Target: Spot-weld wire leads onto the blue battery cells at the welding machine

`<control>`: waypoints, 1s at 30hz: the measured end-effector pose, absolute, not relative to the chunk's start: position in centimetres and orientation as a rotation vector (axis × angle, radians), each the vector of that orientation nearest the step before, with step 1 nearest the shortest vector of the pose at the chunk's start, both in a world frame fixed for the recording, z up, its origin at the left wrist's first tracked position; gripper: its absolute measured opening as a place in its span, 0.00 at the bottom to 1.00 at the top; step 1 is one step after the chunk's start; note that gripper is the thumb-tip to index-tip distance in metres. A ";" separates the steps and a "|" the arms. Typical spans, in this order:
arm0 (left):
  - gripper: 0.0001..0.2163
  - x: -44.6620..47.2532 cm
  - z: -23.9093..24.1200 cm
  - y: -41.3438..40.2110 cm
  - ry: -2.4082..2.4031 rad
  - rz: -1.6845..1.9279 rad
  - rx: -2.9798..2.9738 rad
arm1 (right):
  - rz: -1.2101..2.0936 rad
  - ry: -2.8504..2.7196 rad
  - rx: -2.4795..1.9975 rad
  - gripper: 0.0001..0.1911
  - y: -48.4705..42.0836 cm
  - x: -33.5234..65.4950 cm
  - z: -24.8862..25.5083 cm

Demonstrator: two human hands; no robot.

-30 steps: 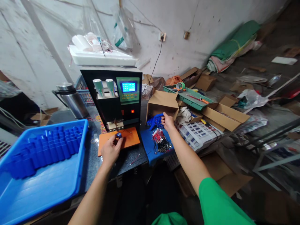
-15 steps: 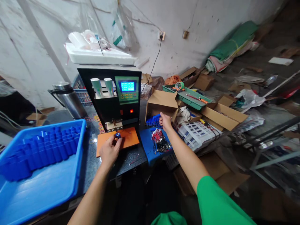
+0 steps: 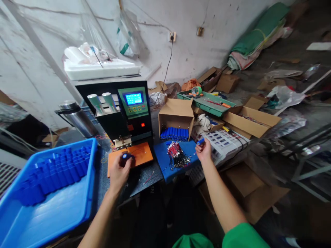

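My left hand (image 3: 119,172) is closed round a blue cylindrical battery cell (image 3: 126,156), its round end showing just above an orange board (image 3: 142,154). Right behind that cell stand the electrodes (image 3: 123,142) of a black spot welder (image 3: 110,122) with a lit screen. Over to the right, my right hand (image 3: 204,151) pinches a second blue battery cell (image 3: 200,141) by its side. Between the hands, a bunch of red and black wire leads (image 3: 178,155) lies on a blue sheet (image 3: 164,165). More blue cells (image 3: 174,133) lie side by side in an open cardboard box (image 3: 176,111).
A blue tub (image 3: 89,179) with rows of blue cells stands at the left, a steel jug (image 3: 77,119) behind it. At the right are a white plastic crate (image 3: 223,143), a green tray (image 3: 207,103) and an open carton (image 3: 253,124). White foam (image 3: 100,69) rests on the welder.
My right hand has moved from the cardboard box to the right and down, carrying a blue battery cell. The cell in my left hand has turned and sits slightly lower. The camera view has shifted.
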State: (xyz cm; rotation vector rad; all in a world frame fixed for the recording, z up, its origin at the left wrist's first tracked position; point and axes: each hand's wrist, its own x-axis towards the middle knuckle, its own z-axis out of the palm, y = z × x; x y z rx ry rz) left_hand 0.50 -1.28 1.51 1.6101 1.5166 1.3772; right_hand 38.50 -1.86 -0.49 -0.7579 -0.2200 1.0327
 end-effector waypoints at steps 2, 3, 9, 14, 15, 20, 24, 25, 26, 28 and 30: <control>0.22 1.3 1.8 -1.8 1.425 1.434 1.561 | 1.055 -0.176 -0.791 0.22 -2.2 39.0 -1.7; 0.21 1.8 2.0 -2.0 1.389 1.449 1.540 | 1.067 -0.167 -0.800 0.21 -2.1 39.1 -2.2; 0.19 5.9 3.4 -2.0 1.289 1.377 1.521 | 1.120 -0.127 -0.812 0.22 -1.4 38.5 -3.2; 0.20 10.1 4.0 1.1 1.234 1.349 1.560 | 1.094 -0.120 -0.753 0.23 -1.5 38.1 -3.4; 0.20 11.0 3.9 2.0 1.237 1.358 1.564 | 1.090 -0.122 -0.745 0.24 -1.6 38.1 -3.4; 0.19 16.1 3.6 6.8 1.284 1.374 1.678 | 1.078 -0.146 -0.745 0.25 -1.2 37.9 -3.4; 0.19 18.8 3.2 9.5 1.311 1.368 1.761 | 1.106 -0.172 -0.758 0.26 -0.8 38.1 -3.7; 0.19 19.2 3.1 9.9 1.318 1.369 1.770 | 1.110 -0.177 -0.760 0.26 -0.7 38.1 -3.9; 0.18 19.5 2.8 10.3 1.325 1.371 1.778 | 1.112 -0.182 -0.762 0.25 -0.6 38.2 -4.0; 0.18 19.6 2.2 10.8 1.334 1.383 1.799 | 1.109 -0.188 -0.769 0.25 -0.5 38.2 -4.2; 0.18 19.3 1.4 11.3 1.350 1.396 1.832 | 1.109 -0.190 -0.779 0.25 -0.4 38.2 -4.3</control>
